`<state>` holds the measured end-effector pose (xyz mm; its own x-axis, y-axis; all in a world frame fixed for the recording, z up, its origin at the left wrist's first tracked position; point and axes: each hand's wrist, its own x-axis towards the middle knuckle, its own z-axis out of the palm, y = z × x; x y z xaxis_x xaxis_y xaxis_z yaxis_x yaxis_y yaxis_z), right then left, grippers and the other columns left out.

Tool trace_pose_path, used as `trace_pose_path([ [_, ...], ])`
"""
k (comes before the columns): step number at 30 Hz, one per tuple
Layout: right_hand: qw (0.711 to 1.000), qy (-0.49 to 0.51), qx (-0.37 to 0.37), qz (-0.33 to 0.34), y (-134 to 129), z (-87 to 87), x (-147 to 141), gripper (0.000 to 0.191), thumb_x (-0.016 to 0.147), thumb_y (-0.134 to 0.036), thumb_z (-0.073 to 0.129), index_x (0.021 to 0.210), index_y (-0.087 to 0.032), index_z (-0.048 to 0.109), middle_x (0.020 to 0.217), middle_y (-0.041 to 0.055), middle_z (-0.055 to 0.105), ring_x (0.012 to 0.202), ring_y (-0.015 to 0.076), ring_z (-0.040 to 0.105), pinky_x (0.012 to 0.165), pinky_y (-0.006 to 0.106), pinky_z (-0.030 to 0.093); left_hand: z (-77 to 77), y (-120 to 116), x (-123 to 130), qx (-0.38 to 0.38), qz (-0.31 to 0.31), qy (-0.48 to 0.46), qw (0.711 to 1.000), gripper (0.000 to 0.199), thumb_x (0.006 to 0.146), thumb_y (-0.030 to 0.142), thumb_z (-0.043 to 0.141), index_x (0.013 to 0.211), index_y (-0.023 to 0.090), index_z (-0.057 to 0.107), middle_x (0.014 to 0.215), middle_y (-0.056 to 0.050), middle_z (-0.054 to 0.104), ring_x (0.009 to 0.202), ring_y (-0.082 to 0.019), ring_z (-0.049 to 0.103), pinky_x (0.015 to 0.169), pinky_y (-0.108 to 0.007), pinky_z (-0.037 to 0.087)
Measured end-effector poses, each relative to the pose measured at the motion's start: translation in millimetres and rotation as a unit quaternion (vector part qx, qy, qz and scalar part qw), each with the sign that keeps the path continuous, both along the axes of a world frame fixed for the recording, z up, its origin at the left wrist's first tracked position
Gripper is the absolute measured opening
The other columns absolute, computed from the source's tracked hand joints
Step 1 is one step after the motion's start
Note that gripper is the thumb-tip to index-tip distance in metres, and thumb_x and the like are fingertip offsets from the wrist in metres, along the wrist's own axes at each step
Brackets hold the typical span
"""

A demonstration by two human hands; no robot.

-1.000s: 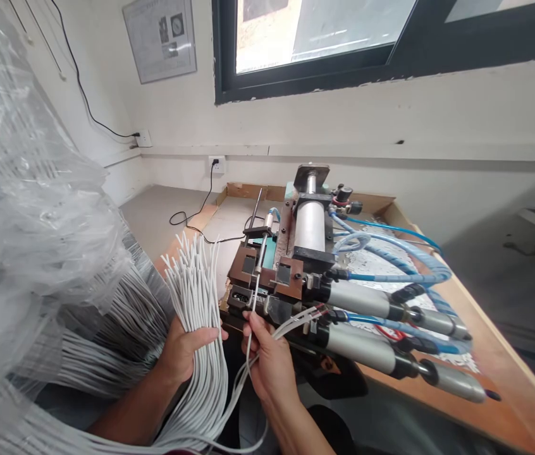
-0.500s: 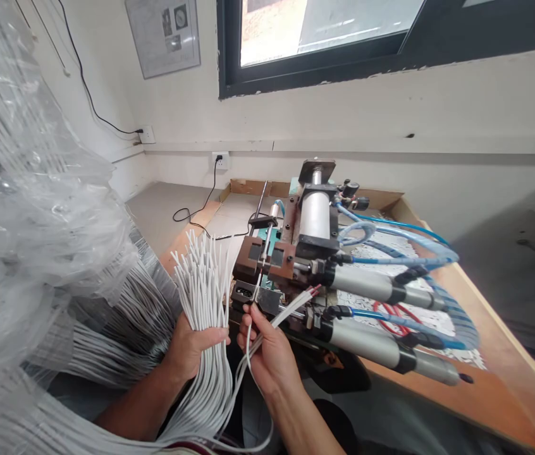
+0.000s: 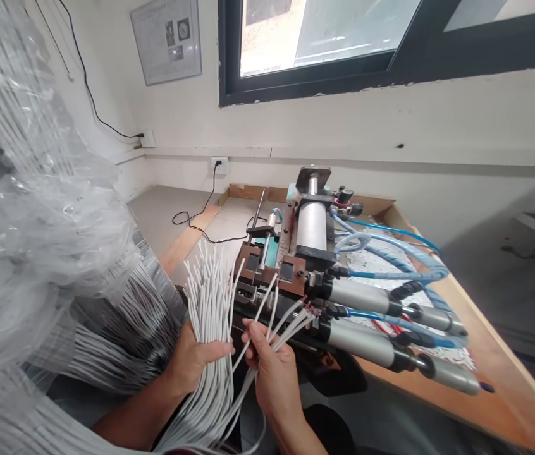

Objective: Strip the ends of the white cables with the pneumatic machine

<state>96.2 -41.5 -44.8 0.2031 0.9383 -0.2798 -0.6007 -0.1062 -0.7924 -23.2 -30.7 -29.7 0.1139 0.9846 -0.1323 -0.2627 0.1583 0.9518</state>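
The left grip [image 3: 196, 357] wraps the wire bundle [image 3: 208, 297]; the right grip [image 3: 272, 366] pinches loose wires [image 3: 296, 327] at three o'clock, tips near the machine [image 3: 312, 224]. The surface [image 3: 160, 205] stretches wallward at eleven o'clock.

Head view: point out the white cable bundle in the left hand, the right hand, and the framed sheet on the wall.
White cable bundle [image 3: 211, 321]: head view, strands below the upper ends.
Right hand [image 3: 272, 366]: head view, middle of the hand.
Framed sheet [image 3: 166, 42]: head view, its middle.
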Motion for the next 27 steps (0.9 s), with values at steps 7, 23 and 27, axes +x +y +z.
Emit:
trace_pose_path([
  [7,1.000,0.005,-0.020,0.002,4.1,-3.2,2.8,0.030,0.062,-0.041,0.070,0.071,-0.013,0.068,0.051,-0.0031,0.047,0.041,0.0046,0.031,0.039,0.019,0.020,-0.4,2.2,-2.1,-0.020,0.004,-0.014,1.000,0.018,0.053,0.011,0.068,0.069,0.014,0.062,0.059,0.002,0.062,0.055,-0.014,0.055,0.056,-0.027,0.046],
  [23,0.990,0.056,-0.021,0.126,10.6,7.8,0.2,0.031,0.055,-0.038,0.076,0.070,-0.013,0.066,0.046,-0.0059,0.043,0.043,0.0056,0.035,0.043,0.019,0.029,9.1,1.3,0.8,0.017,-0.063,0.010,0.998,0.038,0.054,0.008,0.067,0.091,0.017,0.067,0.070,-0.001,0.066,0.066,-0.019,0.058,0.064,-0.029,0.047],
  [27,0.995,-0.022,-0.005,0.098,3.0,6.5,-2.2,0.029,0.057,-0.040,0.074,0.064,-0.013,0.065,0.046,-0.0041,0.047,0.042,0.0065,0.038,0.043,0.019,0.029,13.5,-2.4,3.2,0.023,-0.082,0.017,0.996,0.033,0.055,0.009,0.067,0.087,0.014,0.070,0.072,-0.004,0.068,0.069,-0.021,0.060,0.067,-0.032,0.048],
])
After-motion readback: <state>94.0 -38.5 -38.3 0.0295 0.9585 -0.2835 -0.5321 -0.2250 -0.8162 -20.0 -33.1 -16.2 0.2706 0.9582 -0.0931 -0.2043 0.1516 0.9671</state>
